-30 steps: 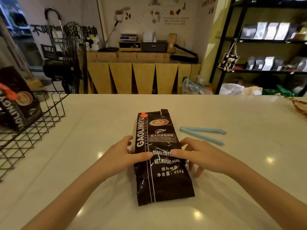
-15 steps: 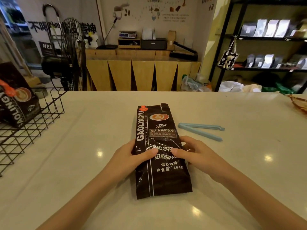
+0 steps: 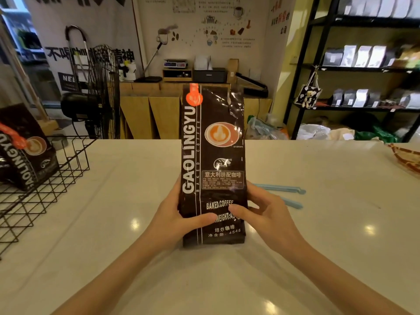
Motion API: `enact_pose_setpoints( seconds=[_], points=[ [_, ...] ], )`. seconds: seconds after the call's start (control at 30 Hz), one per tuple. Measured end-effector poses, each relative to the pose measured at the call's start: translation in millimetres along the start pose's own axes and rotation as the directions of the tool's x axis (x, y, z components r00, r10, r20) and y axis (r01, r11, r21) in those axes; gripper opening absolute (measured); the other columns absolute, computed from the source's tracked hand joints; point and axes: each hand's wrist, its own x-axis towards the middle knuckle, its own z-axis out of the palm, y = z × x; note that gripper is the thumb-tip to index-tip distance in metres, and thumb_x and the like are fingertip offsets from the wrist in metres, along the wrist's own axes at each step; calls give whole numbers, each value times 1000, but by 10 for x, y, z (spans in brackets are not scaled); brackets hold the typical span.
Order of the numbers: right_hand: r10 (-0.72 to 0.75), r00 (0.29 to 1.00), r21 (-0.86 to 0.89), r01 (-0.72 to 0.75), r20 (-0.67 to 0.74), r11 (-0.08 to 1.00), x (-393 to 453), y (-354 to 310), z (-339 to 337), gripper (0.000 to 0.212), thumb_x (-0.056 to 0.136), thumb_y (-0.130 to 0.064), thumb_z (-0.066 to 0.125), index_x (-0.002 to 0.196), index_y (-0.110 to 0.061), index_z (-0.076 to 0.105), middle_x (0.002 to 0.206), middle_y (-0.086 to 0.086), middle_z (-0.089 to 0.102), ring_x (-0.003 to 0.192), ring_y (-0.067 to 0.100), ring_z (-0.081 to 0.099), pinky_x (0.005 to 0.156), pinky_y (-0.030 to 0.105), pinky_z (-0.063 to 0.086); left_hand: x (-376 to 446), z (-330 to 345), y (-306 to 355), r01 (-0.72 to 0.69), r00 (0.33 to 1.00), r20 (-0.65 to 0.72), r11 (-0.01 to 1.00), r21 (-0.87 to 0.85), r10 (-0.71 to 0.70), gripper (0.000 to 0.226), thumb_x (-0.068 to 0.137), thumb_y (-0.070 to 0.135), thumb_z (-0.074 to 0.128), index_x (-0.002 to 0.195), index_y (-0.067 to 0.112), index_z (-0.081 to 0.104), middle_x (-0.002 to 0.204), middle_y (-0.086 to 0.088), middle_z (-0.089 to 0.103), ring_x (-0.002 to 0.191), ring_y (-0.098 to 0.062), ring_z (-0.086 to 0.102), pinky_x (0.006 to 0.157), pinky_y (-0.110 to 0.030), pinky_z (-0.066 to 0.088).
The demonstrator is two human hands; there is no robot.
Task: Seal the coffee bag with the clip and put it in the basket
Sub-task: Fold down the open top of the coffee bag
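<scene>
White shop counter [image 3: 113, 223]. You hold the coffee bag [image 3: 212, 167] upright, long axis vertical, left hand [image 3: 179, 220] and right hand [image 3: 264, 214] clasping its lower half. Clip [image 3: 280, 189] lies just behind your right hand; basket [image 3: 45, 189] far left. Right hand is nearer the clip.

The coffee bag [image 3: 213, 164] stands upright between my hands, blocking the straight line ahead. The blue clip [image 3: 281, 193] lies on the counter [image 3: 329, 223] just beyond my right hand [image 3: 266, 214] — nothing between them. Leftward, bare counter runs to the wire basket [image 3: 45, 183], already holding another bag [image 3: 25, 146] — its near side lies open.
</scene>
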Motion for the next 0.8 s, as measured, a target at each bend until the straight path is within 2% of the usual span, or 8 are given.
enact_pose_setpoints(
  seconds=[0.1, 0.2, 0.33, 0.43, 0.53, 0.6, 0.67, 0.8],
  points=[
    [-40, 999, -13, 40, -3, 999, 115, 10, -6, 60, 79, 0, 65, 125, -34, 49, 118, -8, 66, 113, 12, 58, 93, 39, 51, 114, -45, -5, -76, 997, -19, 992, 101, 79, 92, 53, 27, 84, 129, 41, 34, 120, 20, 59, 113, -6, 56, 87, -27, 52],
    [-32, 999, -28, 31, -11, 999, 210, 22, -26, 71, 76, 2, 66, 123, -46, 41, 117, -2, 65, 111, 13, 59, 95, 40, 50, 204, -66, -9, -128, 991, -13, 981, 145, 131, 109, 55, 18, 83, 136, 43, 15, 126, 31, 49, 117, 7, 47, 87, -13, 47],
    [56, 998, -16, -55, 14, 998, 262, 65, -98, 68, 66, -20, 79, 120, -39, 44, 112, -4, 66, 106, 11, 62, 89, 34, 53, 239, -73, -132, -114, 993, 36, 983, 148, 109, 124, 54, 14, 83, 140, 39, -3, 125, 42, 42, 117, 11, 46, 84, -13, 47],
    [136, 987, 11, -138, 80, 990, 312, 78, -138, 69, 58, -42, 76, 121, -31, 48, 118, -8, 63, 109, 7, 59, 86, 28, 52, 263, -71, -186, -83, 996, 42, 984, 157, 77, 124, 50, 20, 86, 140, 41, 3, 135, 20, 43, 119, 1, 49, 89, -25, 50],
    [177, 977, 41, -183, 116, 982, 394, 85, -156, 64, 57, -43, 75, 115, -34, 52, 118, -8, 63, 111, 10, 58, 94, 33, 49, 270, -62, -204, -65, 998, 30, 988, 143, 61, 111, 50, 15, 86, 139, 31, 21, 127, 11, 54, 111, -1, 56, 80, -19, 52],
    [191, 972, 82, -203, 135, 976, 455, 97, -148, 71, 54, -42, 78, 119, -30, 50, 121, -3, 63, 113, 16, 58, 99, 43, 47, 258, -56, -220, -48, 999, 20, 991, 122, 46, 105, 49, 14, 85, 136, 27, 29, 121, 8, 58, 107, 0, 58, 74, -15, 52],
    [200, 964, 129, -224, 175, 966, 502, 110, -120, 79, 51, -35, 80, 122, -27, 46, 124, 3, 61, 114, 21, 58, 99, 47, 46, 241, -43, -252, -36, 999, 21, 994, 103, 35, 106, 48, 13, 86, 135, 30, 29, 123, 7, 58, 109, -4, 58, 78, -21, 54],
    [191, 964, 126, -216, 184, 968, 563, 123, -44, 72, 52, -27, 82, 115, -30, 47, 115, 2, 65, 104, 17, 64, 87, 35, 54, 240, -35, -308, -12, 1000, 25, 996, 84, 10, 114, 44, 14, 88, 136, 34, 24, 128, 6, 55, 113, -9, 57, 88, -36, 53]
  ],
)
